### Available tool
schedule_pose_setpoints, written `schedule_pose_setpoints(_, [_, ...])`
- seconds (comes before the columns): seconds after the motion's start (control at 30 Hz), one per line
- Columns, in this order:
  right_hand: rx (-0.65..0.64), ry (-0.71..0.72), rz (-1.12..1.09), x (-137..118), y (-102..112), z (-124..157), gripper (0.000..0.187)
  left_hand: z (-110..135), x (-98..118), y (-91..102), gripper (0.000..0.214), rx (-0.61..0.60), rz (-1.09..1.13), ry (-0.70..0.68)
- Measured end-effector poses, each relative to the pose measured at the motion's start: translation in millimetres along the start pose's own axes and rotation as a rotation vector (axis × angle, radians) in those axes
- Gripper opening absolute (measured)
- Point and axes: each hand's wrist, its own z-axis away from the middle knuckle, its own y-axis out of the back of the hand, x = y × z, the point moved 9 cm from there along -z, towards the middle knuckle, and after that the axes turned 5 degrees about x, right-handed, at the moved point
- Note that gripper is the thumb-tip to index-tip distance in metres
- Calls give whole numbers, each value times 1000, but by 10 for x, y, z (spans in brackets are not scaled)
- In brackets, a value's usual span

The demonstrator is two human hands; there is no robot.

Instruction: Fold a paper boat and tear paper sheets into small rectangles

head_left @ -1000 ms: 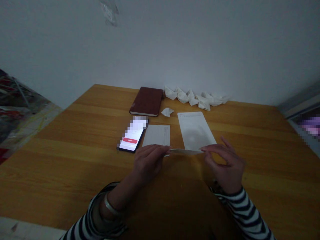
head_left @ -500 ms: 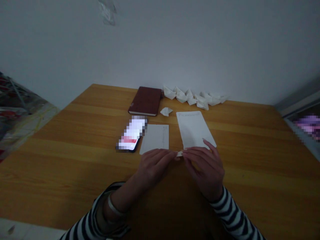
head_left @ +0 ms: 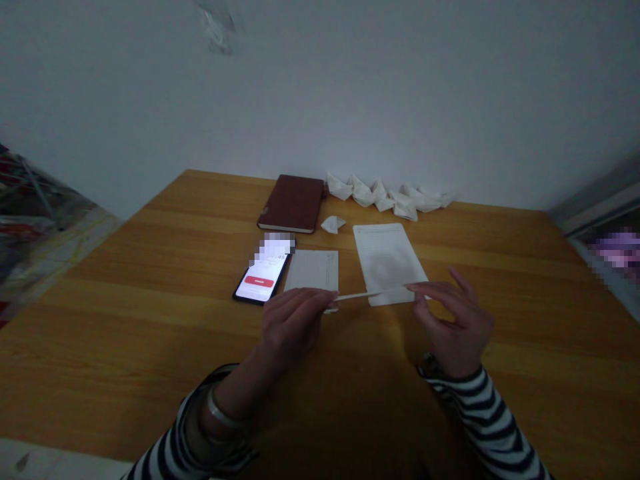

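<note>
Holding a thin strip of white paper (head_left: 370,293) in the air between both hands, the person keeps it almost straight above the wooden table (head_left: 150,380). The left hand (head_left: 290,327) has its fingers close together, and they pinch one end of the strip. The right hand (head_left: 453,327) seems to pinch the other end with thumb and index finger, while the remaining fingers stand a little apart; the light is dim, so this grip is not fully certain. Half a second before, the hands were close and the paper was a small bunch between them; now they are well apart. From this view, the strip crosses the lower edge of a larger smooth paper sheet (head_left: 387,263). Near it lie a smaller lined sheet (head_left: 313,270), a lit phone (head_left: 263,280), a dark red notebook (head_left: 293,203), and a row of folded paper boats (head_left: 385,197).
</note>
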Motion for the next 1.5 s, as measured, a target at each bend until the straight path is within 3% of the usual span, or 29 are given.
schedule_pose_setpoints(0.13, [180,-71,59,137,198,-20,15,-35,-129,92,17,81,-81,64])
schedule_pose_setpoints(0.33, [-202,247,-30,-579,-293,118,26,94,107,-188,20,-110,27,-33])
schedule_pose_setpoints(0.43, [-279,273,-84,-726,-395,199,24,134,223,-264,16,-170,51,-39])
schedule_pose_setpoints(0.63, [-237,233,-113,-730,-331,164,20,135,318,-295,18,-228,72,-87])
schedule_pose_setpoints(0.8, [-199,263,-74,-698,-236,96,23,148,274,-253,21,-177,101,-80])
schedule_pose_setpoints(1.0, [-81,124,61,-172,-48,4,20,49,77,-60,22,-32,45,-7])
schedule_pose_setpoints(1.13, [112,-12,80,116,187,-50,15,-47,-79,116,17,109,-18,93])
schedule_pose_setpoints(1.2, [30,-61,-29,115,101,-42,27,-60,-104,85,16,90,18,114])
schedule_pose_setpoints(1.27, [-167,-69,-144,5,-122,25,44,-43,-115,4,16,45,84,134])
schedule_pose_setpoints(1.3, [-235,-49,-175,-75,-213,72,44,-25,-124,-45,16,18,117,151])
schedule_pose_setpoints(1.4, [-233,29,-171,-258,-311,180,25,38,-160,-156,17,-33,157,199])
schedule_pose_setpoints(1.5, [-212,99,-112,-358,-356,250,28,63,-88,-197,25,-57,95,121])
